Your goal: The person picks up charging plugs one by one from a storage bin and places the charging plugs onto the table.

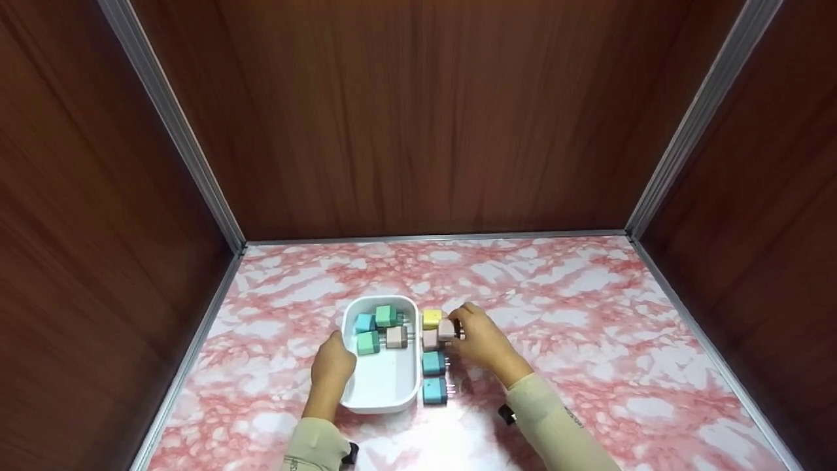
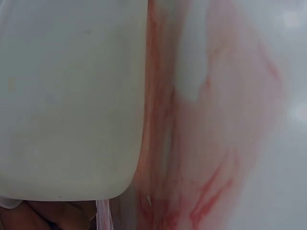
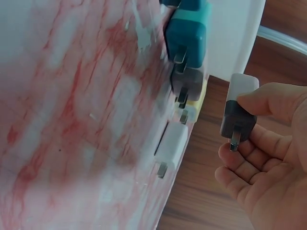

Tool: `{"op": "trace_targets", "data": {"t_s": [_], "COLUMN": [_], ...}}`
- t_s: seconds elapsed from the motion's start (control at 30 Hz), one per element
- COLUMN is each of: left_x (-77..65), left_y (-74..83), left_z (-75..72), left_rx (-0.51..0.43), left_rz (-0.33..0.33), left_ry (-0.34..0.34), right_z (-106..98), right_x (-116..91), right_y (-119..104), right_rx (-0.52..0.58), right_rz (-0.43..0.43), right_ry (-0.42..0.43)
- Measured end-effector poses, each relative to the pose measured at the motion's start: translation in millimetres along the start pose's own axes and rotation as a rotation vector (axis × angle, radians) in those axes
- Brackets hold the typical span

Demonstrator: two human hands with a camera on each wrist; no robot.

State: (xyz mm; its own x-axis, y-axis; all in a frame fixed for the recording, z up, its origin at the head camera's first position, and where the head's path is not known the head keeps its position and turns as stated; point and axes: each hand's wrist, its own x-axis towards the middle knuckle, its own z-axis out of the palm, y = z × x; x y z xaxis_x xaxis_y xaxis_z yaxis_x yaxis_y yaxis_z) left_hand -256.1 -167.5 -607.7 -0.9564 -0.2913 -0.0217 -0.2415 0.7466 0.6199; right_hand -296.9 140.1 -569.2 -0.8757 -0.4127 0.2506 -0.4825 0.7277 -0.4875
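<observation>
The right hand pinches a pale plug just right of the tray, its long axis running crosswise and prongs pointing away from the tray, whose left rim the left hand grips.

The right grip pinches a two-toned charger (metal prongs showing).

Tray and plugs on marbled table
</observation>
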Motion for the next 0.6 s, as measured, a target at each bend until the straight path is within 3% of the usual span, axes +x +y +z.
{"op": "trace_targets", "data": {"t_s": [0.6], "left_x": [0.5], "left_y": [-0.5], "left_z": [-0.6], "left_rx": [-0.005], "left_rz": [-0.008], "left_ry": [-0.017], "right_z": [5.8], "right_x": [-5.7], "right_y": [26.7], "right_rx": [-0.026], "right_rz": [0.033], "right_ry": [0.009]}}
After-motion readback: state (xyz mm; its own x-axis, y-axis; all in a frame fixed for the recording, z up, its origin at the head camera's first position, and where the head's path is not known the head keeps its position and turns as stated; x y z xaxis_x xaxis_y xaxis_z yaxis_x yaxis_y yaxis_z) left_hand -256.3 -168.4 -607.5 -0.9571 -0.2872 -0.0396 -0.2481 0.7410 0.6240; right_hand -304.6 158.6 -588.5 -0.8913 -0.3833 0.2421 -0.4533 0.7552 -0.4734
